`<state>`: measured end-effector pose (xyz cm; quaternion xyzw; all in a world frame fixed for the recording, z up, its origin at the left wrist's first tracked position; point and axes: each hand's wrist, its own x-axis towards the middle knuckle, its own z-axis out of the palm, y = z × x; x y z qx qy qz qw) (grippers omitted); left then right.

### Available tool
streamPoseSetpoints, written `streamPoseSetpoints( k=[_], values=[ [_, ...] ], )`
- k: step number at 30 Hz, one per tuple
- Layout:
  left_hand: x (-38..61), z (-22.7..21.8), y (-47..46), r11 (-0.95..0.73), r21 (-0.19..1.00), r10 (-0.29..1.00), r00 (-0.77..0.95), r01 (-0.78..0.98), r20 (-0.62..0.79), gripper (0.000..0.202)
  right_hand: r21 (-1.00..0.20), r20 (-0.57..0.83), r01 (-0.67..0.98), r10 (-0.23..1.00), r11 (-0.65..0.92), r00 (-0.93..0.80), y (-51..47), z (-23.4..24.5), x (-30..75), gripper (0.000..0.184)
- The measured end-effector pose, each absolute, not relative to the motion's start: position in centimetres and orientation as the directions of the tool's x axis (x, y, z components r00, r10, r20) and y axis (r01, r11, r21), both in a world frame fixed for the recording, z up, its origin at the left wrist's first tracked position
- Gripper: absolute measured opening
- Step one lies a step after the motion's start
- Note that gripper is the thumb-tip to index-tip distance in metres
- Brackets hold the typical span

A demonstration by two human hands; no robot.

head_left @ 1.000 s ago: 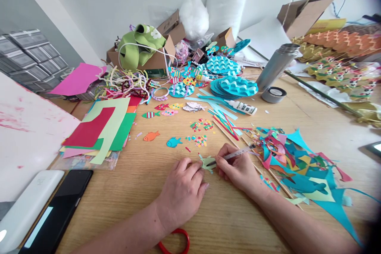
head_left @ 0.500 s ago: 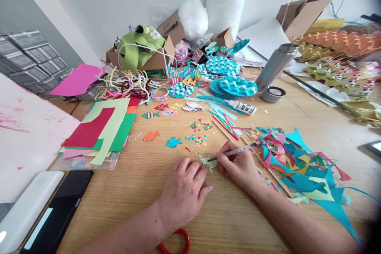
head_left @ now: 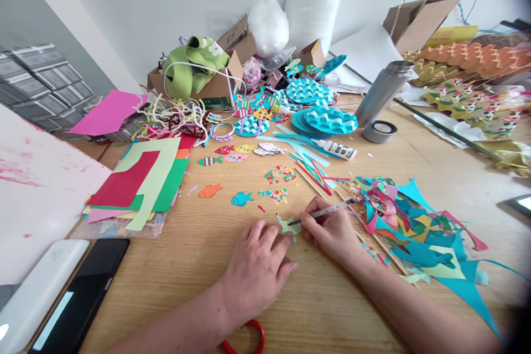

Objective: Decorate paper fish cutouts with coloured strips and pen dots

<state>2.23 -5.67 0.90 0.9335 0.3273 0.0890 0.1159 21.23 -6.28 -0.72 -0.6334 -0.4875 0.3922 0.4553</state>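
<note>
My left hand (head_left: 254,268) lies flat on the wooden table (head_left: 315,298), fingers stretched out, its fingertips pressing the edge of a small pale green paper fish (head_left: 289,225). My right hand (head_left: 332,232) pinches a thin pen (head_left: 327,211), whose tip rests on the green fish. Just beyond lie an orange paper fish (head_left: 210,191), a blue paper fish (head_left: 241,198) and a scatter of tiny coloured paper bits (head_left: 279,195).
Paper scraps (head_left: 415,232) and wooden sticks lie to the right, coloured paper sheets (head_left: 145,180) to the left. A phone (head_left: 81,296) and white device sit near left, red scissor handles (head_left: 249,337) under my left wrist. Glue bottle (head_left: 337,149), steel flask (head_left: 381,94), teal wave discs and boxes stand behind.
My left hand has slid slightly toward me and to the right; the pen tip has shifted a little over the green fish. Otherwise the scene is the same.
</note>
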Motion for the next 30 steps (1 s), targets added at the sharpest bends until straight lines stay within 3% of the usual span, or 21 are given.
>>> streamPoseSetpoints(
  k=[30],
  values=[
    [2.27,0.84,-5.69,-0.756,0.281,0.63,0.774,0.591,0.069,0.04,-0.965,-0.056,0.242,0.978,-0.106,0.203,-6.38,-0.95,21.28,0.014]
  ],
)
